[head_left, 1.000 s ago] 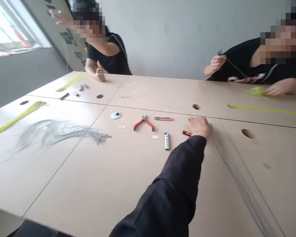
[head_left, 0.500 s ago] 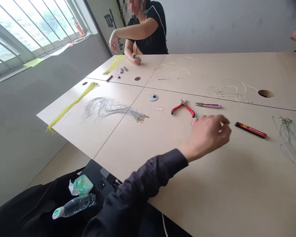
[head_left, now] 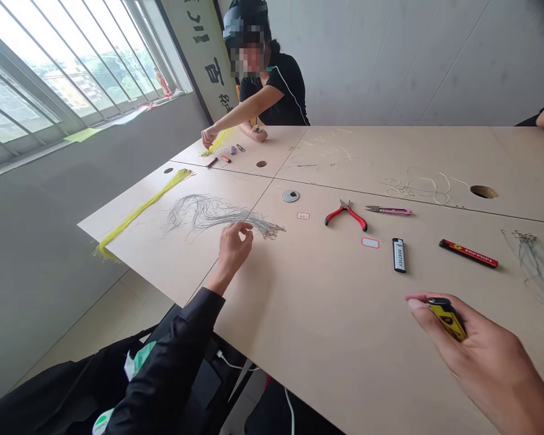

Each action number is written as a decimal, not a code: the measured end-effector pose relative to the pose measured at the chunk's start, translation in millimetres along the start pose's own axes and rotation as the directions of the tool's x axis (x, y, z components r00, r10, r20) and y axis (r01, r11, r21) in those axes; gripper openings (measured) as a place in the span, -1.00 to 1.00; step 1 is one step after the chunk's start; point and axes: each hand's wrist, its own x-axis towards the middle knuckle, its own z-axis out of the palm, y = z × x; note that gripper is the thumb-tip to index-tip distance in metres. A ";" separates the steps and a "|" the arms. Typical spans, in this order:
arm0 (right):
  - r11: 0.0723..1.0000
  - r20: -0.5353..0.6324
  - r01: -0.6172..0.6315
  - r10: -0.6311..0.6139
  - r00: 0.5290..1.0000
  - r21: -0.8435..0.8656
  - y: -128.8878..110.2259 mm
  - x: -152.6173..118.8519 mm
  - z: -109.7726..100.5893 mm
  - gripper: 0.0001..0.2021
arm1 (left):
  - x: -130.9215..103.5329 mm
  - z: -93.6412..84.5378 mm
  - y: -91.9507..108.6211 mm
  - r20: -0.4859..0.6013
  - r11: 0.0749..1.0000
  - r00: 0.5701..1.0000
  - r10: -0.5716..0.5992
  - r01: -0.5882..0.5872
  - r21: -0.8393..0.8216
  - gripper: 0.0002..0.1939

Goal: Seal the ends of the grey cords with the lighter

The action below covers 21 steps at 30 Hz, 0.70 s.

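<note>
1. Since the earlier frame, the left hand (head_left: 236, 246) had moved from the tools to the grey wires (head_left: 231, 214), and the right hand (head_left: 483, 347) had come into view.
2. Left hand: thumb and forefinger were curled into a ring, right at the wires' near edge; whether they pinched any, I could not tell.
3. Right hand: clamped around a yellow lighter (head_left: 451, 322), above the worktop (head_left: 326, 314).
4. Beyond the right hand lay a white lighter (head_left: 399, 256) and a red lighter (head_left: 469, 254).
5. Pliers (head_left: 345, 208) lay farther out, between both hands.
</note>
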 end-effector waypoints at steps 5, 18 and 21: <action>0.992 0.157 0.042 -0.060 0.986 0.115 -31.1 30.0 33.3 -0.59 | 9.5 -1.4 -6.8 0.134 0.980 0.984 0.118 -0.137 0.142 -0.81; 0.967 0.108 0.021 -0.050 0.993 0.256 -11.8 37.8 52.1 -0.61 | 9.9 3.0 -17.0 0.208 0.947 0.956 0.209 -0.250 0.201 -0.82; 0.965 0.116 0.029 -0.061 0.991 0.261 -11.1 38.6 52.2 -0.63 | 9.7 2.4 -14.0 0.213 0.946 0.953 0.215 -0.257 0.198 -0.85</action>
